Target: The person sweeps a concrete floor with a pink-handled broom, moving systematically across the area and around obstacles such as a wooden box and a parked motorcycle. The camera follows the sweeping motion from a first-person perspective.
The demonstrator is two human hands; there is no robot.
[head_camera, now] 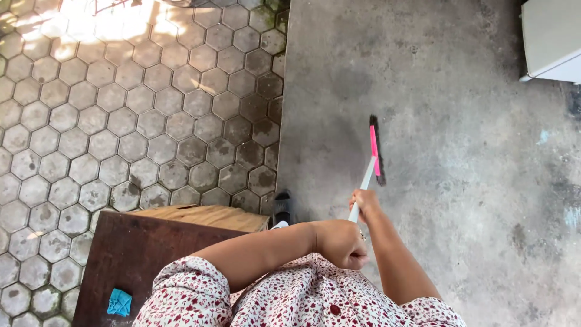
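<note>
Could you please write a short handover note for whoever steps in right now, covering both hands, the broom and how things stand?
Left hand: closed around the upper end of the white broom handle, close to the body.
Right hand: gripping the same handle further down.
Broom head: pink with dark bristles, resting on the grey concrete floor ahead of the person.
Nearby: dark wooden table to the left with a blue cloth on it, hexagonal paving beyond, a white cabinet corner at top right.
Done or left: the concrete looks stained and patchy; swept and unswept parts cannot be told apart.
</note>
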